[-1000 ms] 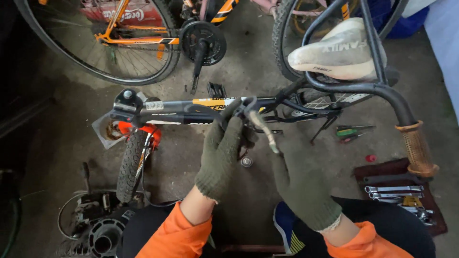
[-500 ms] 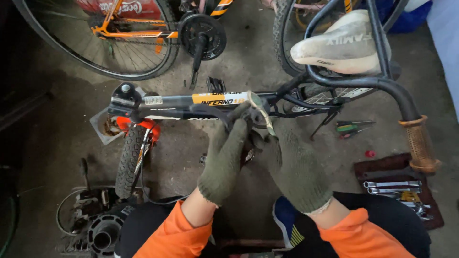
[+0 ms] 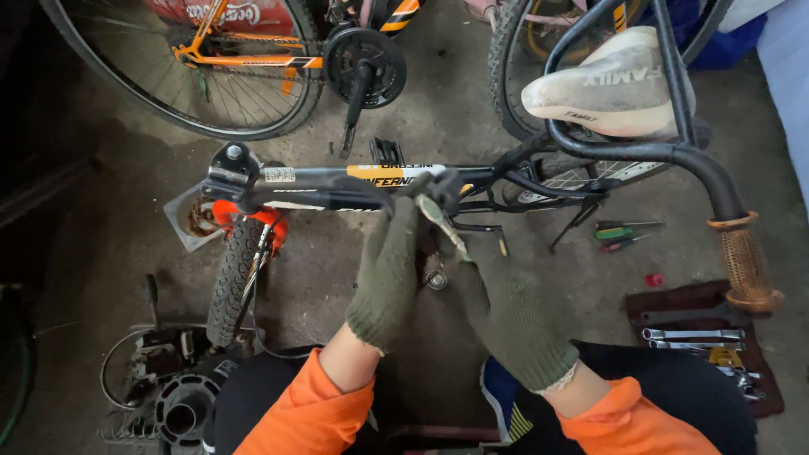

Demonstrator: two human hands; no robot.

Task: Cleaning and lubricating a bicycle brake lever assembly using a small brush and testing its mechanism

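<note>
A small black bicycle frame [image 3: 337, 179] lies across the concrete floor in front of me, its knobby front tyre [image 3: 232, 278] pointing toward me. Both my hands wear olive knit gloves under orange sleeves. My left hand [image 3: 389, 270] grips the black handlebar grip [image 3: 354, 200] near the frame. My right hand [image 3: 510, 307] holds a slim metal tool [image 3: 442, 221] angled up toward the same spot. A small metal ring [image 3: 436, 278] hangs just below, between my hands.
An orange bicycle's wheel [image 3: 227, 67] and crank [image 3: 364, 63] stand at the back. A white saddle [image 3: 611, 84] and a curved handlebar with a brown grip [image 3: 746, 265] rise at the right. Screwdrivers [image 3: 624, 234] and a tray of wrenches [image 3: 699, 341] lie right; hub parts [image 3: 181, 396] lie lower left.
My hands have stayed together at the bar, shifting slightly along it. My head has moved, so the frame sits a little lower in view.
</note>
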